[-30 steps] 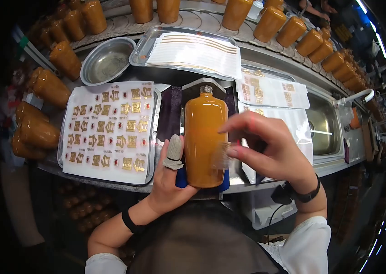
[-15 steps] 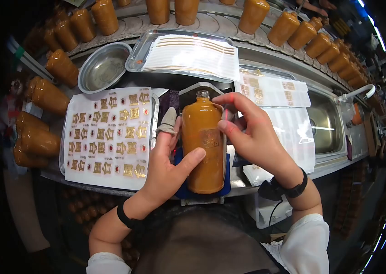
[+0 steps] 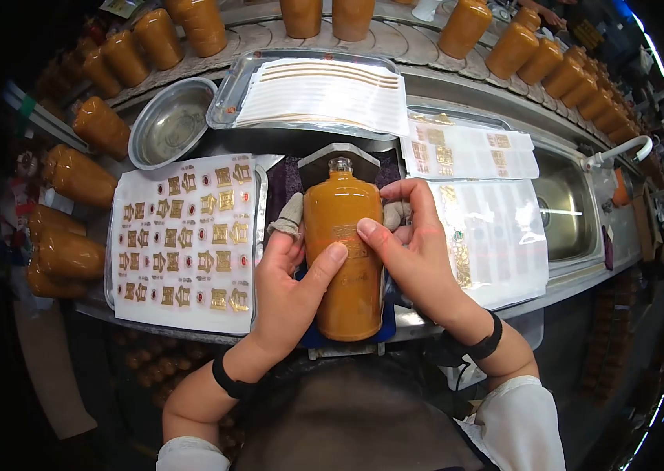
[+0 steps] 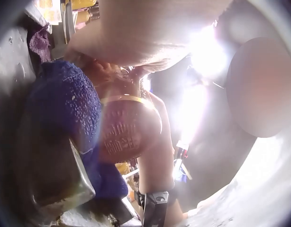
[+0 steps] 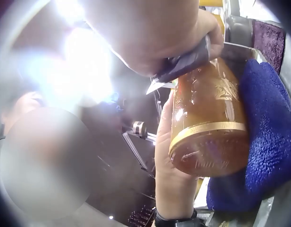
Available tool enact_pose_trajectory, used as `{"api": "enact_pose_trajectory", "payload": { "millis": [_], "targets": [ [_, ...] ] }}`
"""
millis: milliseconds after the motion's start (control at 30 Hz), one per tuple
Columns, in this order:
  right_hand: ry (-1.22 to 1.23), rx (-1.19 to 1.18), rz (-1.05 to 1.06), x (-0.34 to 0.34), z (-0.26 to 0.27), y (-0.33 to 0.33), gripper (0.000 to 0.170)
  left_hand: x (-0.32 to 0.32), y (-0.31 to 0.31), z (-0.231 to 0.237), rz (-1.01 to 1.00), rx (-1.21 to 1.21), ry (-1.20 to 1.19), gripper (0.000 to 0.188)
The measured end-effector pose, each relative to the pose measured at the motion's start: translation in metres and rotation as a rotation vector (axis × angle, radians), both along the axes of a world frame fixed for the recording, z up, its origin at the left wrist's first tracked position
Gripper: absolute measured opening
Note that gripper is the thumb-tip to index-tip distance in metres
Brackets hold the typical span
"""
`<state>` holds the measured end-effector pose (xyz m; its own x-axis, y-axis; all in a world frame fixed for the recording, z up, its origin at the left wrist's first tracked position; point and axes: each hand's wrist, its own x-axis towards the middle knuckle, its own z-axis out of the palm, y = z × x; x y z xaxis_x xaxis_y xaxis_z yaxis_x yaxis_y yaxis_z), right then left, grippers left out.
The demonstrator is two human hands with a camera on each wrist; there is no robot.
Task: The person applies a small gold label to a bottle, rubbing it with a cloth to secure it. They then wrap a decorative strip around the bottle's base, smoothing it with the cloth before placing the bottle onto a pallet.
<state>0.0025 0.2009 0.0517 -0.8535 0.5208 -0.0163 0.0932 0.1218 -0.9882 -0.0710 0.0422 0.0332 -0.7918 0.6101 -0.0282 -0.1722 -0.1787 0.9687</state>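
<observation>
Well, the left hand and right hand both clasp the amber bottle at mid-frame, while a white label sheet lies at the frame's left.

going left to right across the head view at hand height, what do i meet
Glossy amber-brown bottles, white rectangular sheet of gold decals, left hand, held amber-brown bottle, right hand, glossy white sheet, rectangular stainless-steel sink.

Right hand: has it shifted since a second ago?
Yes. In the head view the right hand has moved left, away from the sink, and now touches the bottle.
</observation>
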Motion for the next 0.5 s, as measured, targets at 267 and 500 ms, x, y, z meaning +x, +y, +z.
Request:
{"api": "enact_pose_trajectory", "payload": {
  "millis": [267, 500],
  "targets": [
    [-0.011, 0.031, 0.019, 0.002, -0.005, -0.001, 0.053, -0.009, -0.002, -0.001, -0.011, -0.004, -0.093, 0.062],
    [-0.012, 0.091, 0.04, 0.005, -0.007, -0.002, 0.063, -0.007, -0.005, -0.003, -0.066, -0.035, 0.018, 0.065]
  ]
}}
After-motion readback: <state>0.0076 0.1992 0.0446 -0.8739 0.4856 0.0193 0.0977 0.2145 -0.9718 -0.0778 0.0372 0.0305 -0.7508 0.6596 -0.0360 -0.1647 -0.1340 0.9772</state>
